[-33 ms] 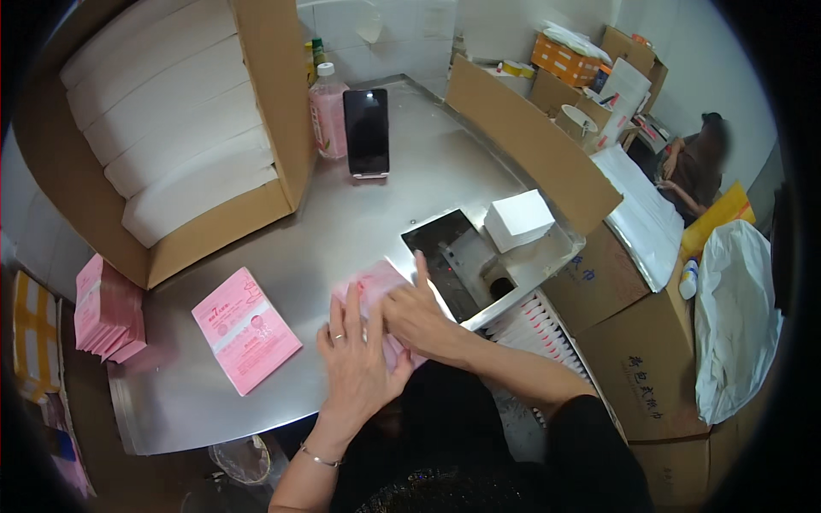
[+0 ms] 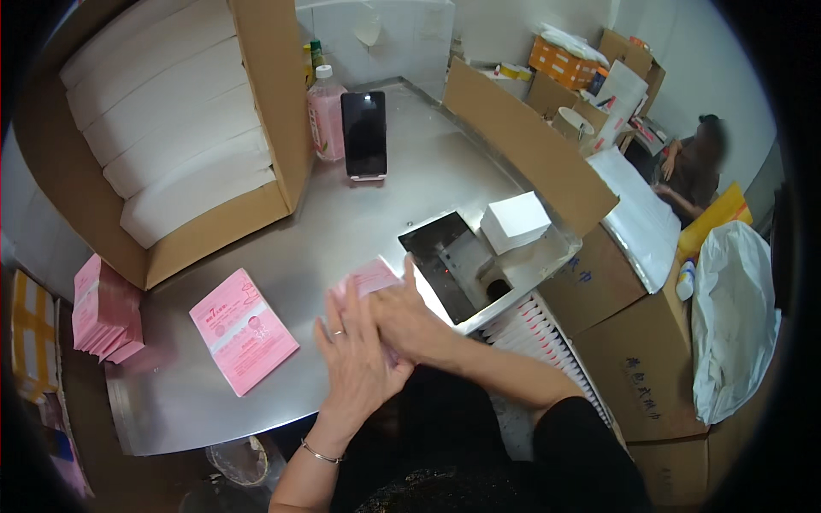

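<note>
**Both hands flat on the pink packet, right at the worktop's near edge**

The pink packet (image 2: 369, 278) lies on the steel worktop (image 2: 342, 222), just left of the sealing machine (image 2: 453, 265), and most of it is hidden under the hands. The left hand (image 2: 355, 355) presses down with fingers (image 2: 329, 329) spread and flat, clamped on nothing. The right hand (image 2: 409, 321) lies across it, fingers together, palm on the packet.

The risk, as I judge it: smooth steel gives little grip, so a sideways push could slide the packet out from under the palms, or crease it. The machine's opening sits just beside the right hand, so a fingertip could stray in.

Further left, another pink packet (image 2: 244, 329) lies alone, well apart, and a stack of pink packets (image 2: 104, 309) stands at the left edge. A big carton of white sheets (image 2: 171, 145) fills the far left, with a phone (image 2: 363, 132) propped upright and a pink bottle (image 2: 325, 111) beside it. A white box (image 2: 513, 221) rests on the machine. Cartons crowd the right side, a white bag (image 2: 735, 316) too, and another person (image 2: 693, 167) sits in the far corner.
</note>
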`<state>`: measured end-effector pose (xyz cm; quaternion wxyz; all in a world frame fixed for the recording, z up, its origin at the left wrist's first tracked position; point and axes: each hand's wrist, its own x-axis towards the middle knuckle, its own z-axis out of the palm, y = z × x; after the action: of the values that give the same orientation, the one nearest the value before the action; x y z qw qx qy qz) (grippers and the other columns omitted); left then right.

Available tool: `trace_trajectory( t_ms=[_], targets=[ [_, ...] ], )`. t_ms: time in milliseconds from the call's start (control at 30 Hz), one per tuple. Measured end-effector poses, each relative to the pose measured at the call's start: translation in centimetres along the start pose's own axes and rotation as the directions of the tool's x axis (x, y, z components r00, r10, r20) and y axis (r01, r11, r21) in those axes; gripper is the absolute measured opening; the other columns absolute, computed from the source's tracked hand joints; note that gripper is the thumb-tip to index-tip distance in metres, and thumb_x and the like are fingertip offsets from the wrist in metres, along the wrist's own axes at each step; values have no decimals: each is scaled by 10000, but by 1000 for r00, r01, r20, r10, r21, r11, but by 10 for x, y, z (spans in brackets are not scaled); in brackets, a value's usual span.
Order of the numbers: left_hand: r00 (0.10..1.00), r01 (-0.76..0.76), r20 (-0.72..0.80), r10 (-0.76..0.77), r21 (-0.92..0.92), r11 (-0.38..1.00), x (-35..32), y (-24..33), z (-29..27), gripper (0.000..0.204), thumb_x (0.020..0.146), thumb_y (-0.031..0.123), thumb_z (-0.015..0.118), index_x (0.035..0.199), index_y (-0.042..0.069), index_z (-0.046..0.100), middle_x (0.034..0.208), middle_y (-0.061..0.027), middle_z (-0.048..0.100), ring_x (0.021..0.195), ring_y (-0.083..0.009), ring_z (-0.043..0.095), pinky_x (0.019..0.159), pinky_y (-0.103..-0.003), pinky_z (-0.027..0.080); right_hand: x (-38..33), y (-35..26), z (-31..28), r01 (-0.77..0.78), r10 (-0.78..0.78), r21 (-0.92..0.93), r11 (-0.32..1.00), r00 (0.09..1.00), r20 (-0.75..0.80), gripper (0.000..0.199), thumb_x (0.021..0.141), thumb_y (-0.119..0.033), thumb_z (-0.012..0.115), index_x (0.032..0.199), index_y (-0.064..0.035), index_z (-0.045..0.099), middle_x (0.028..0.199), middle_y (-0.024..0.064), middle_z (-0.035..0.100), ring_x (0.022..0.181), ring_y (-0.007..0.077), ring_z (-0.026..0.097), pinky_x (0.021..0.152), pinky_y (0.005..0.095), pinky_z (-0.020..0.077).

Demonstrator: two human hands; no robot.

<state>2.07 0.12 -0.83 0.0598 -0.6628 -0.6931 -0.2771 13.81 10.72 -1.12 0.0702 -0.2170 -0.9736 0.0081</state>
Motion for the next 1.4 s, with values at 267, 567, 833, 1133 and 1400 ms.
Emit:
trace_trajectory(
  t_ms=[267, 567, 833, 1133, 1400],
  targets=[
    [990, -49, 138, 37, 86, 995, -8, -14, -5, 545, 817, 359, 691, 1292, 101, 622, 1290, -204, 532, 1163, -384, 493, 937, -509, 369, -55, 89, -41, -510, 284, -197, 837, 713, -641, 238, 808, -123, 648, 1001, 13, 669, 964, 146, 617, 977, 311, 589, 917, 492, 416],
    [993, -69, 112, 48, 194, 979, 10, -11, -11, 551, 827, 468, 707, 1219, 88, 632, 1101, -192, 555, 1009, -336, 513, 837, -470, 389, -72, 152, -27, -655, 510, -67, 753, 646, -568, 225, 865, -99, 641, 1075, -29, 683, 991, 139, 614, 973, 321, 582, 813, 455, 441],
    [953, -125, 272, 131, -39, 991, -6, -4, -4, 500, 784, 295, 719, 1217, 65, 623, 1135, -197, 553, 1041, -361, 540, 816, -490, 462, -63, 85, -2, -181, 129, -9, 983, 736, -665, 403, 787, -39, 625, 1184, 29, 610, 1178, 220, 607, 1081, 400, 598, 915, 507, 477],
    [985, -78, 140, 103, -174, 982, -2, 3, -12, 796, 754, 201, 760, 1472, 80, 439, 978, -154, 535, 899, -328, 549, 752, -440, 460, 1, 23, 10, -128, 126, -23, 992, 989, -84, 331, 870, -157, 580, 1179, -40, 598, 1043, 157, 640, 1100, 360, 602, 1083, 711, 269],
    [989, -96, 72, 129, -342, 935, -32, -23, -29, 216, 740, 29, 713, 943, 65, 645, 988, -133, 555, 916, -312, 540, 769, -414, 428, -38, 99, 21, -503, 503, 72, 861, 864, 27, 123, 877, -89, 546, 856, -27, 651, 816, 223, 680, 756, 442, 657, 684, 551, 508]
  ],
)
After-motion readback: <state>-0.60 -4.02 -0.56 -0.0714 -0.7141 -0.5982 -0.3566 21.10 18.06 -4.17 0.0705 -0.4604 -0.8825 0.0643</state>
